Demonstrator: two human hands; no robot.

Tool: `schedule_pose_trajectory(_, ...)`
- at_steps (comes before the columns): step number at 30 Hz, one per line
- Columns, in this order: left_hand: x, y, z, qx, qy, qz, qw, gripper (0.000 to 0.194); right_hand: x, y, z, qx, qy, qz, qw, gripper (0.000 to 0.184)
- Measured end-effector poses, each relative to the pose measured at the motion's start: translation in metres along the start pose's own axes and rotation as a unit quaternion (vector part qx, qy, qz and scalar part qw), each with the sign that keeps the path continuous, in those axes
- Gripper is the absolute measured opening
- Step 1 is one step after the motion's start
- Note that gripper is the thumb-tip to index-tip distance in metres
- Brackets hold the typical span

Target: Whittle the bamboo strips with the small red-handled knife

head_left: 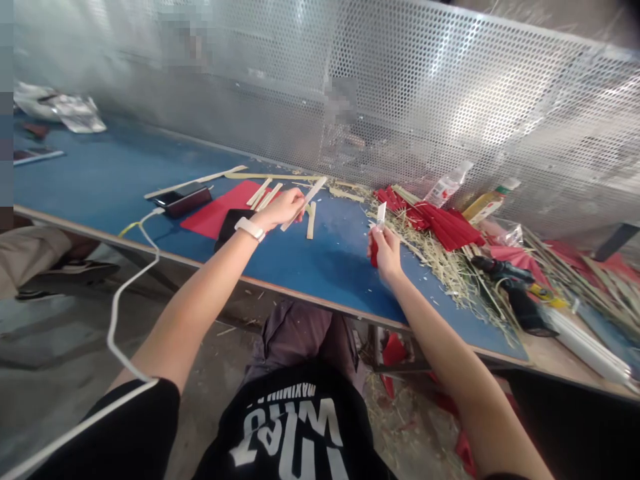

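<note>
My left hand [286, 207] is closed on a pale flat strip [316, 189], which looks like split bamboo or palm and slants up to the right. My right hand [386, 252] grips a knife [381, 215] by its red handle, its short broad blade pointing upward. Below the left hand's strip, a short cut strip [311, 221] lies on the blue table [320, 267]. Several more short strips [270, 198] rest on a red sheet [200, 219] left of that hand. A black object [227, 227] is partly hidden behind my left wrist.
Heaped shavings [445, 270] and red folded material [445, 225] lie to the right, with a clear bottle [449, 185], a yellowish bottle [490, 201] and a black power drill [523, 300]. A phone [183, 200] with a white cable [120, 293] is at left. Perforated metal panels [400, 100] stand behind.
</note>
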State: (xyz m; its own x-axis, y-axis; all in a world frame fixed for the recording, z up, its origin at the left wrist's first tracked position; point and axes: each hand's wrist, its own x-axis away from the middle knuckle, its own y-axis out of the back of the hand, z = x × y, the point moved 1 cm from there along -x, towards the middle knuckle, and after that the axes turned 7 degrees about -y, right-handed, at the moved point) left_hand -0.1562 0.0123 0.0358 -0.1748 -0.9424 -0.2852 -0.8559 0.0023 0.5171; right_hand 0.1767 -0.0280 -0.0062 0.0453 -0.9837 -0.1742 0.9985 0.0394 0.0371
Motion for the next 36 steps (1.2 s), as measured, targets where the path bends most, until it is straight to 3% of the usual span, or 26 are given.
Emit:
schedule_pose_trajectory(5,-0.004,-0.033,-0.018,0.074,-0.066,-0.014,0.995,0.011,-0.011,0.006,0.013,0.004,-0.04,0.004,0.999,0.051)
schedule_pose_trajectory(10,-0.015,-0.062,-0.034,0.078,-0.133,0.031,0.988,0.006,-0.036,0.013,0.024,0.029,-0.003,0.003,1.0,0.047)
schedule_pose_trajectory(15,-0.031,-0.094,-0.05,0.076,-0.127,0.087,0.985,0.008,-0.055,0.019,0.009,-0.034,0.053,0.014,0.998,0.064)
schedule_pose_trajectory(18,-0.03,-0.111,-0.048,0.077,-0.12,0.129,0.981,0.006,-0.055,0.023,-0.005,-0.065,0.047,0.043,0.996,0.076)
schedule_pose_trajectory(21,-0.024,-0.122,-0.04,0.025,-0.162,0.135,0.977,0.005,-0.052,0.024,-0.012,-0.067,0.043,0.072,0.994,0.076)
schedule_pose_trajectory(25,-0.018,-0.128,-0.033,-0.071,-0.245,0.077,0.964,0.015,-0.05,0.021,-0.016,-0.063,0.051,0.044,0.996,0.069)
schedule_pose_trajectory(28,-0.017,-0.128,-0.032,-0.127,-0.269,0.059,0.953,0.023,-0.054,0.021,-0.021,-0.056,0.057,-0.002,0.997,0.063)
schedule_pose_trajectory(31,-0.02,-0.12,-0.025,-0.19,-0.235,0.032,0.953,0.03,-0.06,0.029,-0.025,-0.047,0.065,-0.041,0.996,0.054)
schedule_pose_trajectory(36,-0.028,-0.096,-0.003,-0.266,-0.103,-0.061,0.956,0.045,-0.065,0.044,-0.026,-0.041,0.097,-0.098,0.99,0.045)
